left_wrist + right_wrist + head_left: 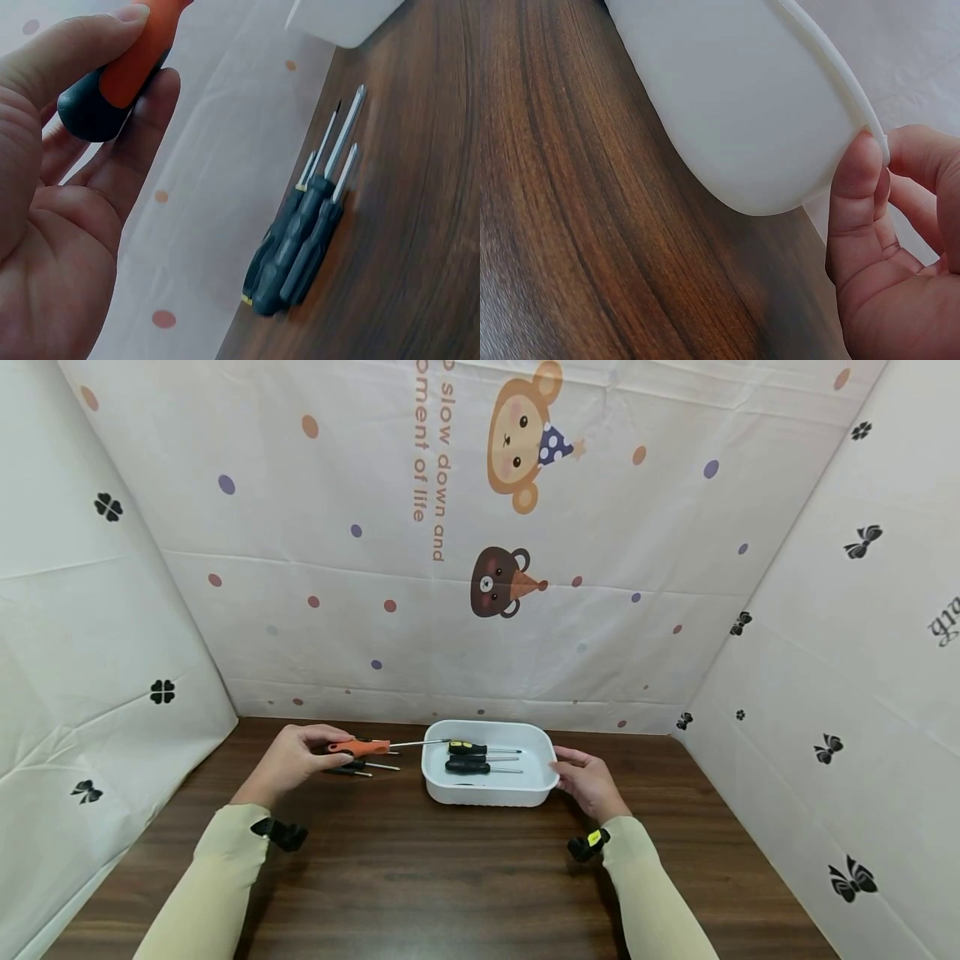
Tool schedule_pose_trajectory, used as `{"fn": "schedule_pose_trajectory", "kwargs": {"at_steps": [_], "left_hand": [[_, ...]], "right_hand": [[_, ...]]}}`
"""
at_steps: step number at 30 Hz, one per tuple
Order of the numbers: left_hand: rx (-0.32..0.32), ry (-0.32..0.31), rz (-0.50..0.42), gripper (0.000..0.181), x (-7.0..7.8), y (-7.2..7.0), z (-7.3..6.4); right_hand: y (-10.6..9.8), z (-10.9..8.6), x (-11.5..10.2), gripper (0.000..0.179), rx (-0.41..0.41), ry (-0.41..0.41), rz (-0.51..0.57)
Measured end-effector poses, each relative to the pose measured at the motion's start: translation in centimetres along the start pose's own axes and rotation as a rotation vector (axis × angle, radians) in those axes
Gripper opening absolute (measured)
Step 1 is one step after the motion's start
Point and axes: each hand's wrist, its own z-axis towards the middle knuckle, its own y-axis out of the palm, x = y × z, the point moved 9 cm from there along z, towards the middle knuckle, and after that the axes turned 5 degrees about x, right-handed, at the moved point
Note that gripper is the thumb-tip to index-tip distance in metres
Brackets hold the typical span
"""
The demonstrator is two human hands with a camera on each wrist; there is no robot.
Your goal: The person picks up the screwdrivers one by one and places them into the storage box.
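My left hand [292, 762] holds an orange-and-black screwdriver [367, 747] by its handle, thumb on one side and fingers on the other. Its thin shaft points right, and the tip overlaps the left rim of a white plastic tray [480, 796] in the head view. Inside the tray lie black-handled screwdrivers [467, 767], one with yellow on its handle [467, 747], shafts to the right. At the tray's right end, my right hand [591, 783] pinches the rim between thumb and fingers. Under the left hand, several dark-handled screwdrivers [289, 244] lie side by side on the table.
The brown wood-grain table [420, 877] carries the tray near its back edge. A white printed cloth [405, 635] stands up behind it, with more cloth walls at left [90, 710] and right [795, 693].
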Motion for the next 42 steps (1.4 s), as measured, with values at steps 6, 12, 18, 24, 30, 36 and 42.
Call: {"fn": "schedule_pose_trajectory", "kwargs": {"at_steps": [6,12,18,24,30,36,42], "left_hand": [[-0.009,-0.018,-0.029,0.036,0.7,1.4,0.6],[-0.027,-0.009,-0.051,0.036,1.6,2.7,1.2],[-0.035,0.016,-0.065,0.035,2.3,3.8,1.8],[-0.062,-0.007,-0.095,0.034,2.6,5.5,2.3],[-0.078,-0.032,-0.117,0.032,2.9,7.1,2.8],[-0.106,-0.043,-0.145,0.031,3.3,9.0,3.2],[-0.117,-0.017,-0.14,0.033,3.6,10.5,3.5]], "right_hand": [[0.0,-0.1,0.0,0.051,0.005,-0.004,-0.017],[0.0,0.1,0.1,0.048,0.011,0.004,-0.016],[0.0,0.1,0.2,0.049,0.008,0.013,-0.028],[-0.1,0.1,0.1,0.049,0.01,0.008,-0.032],[-0.2,0.2,0.2,0.049,0.013,0.006,-0.018],[-0.3,0.5,0.3,0.05,0.011,0.011,-0.023],[-0.3,0.5,0.4,0.05,0.015,0.014,-0.034]]}}
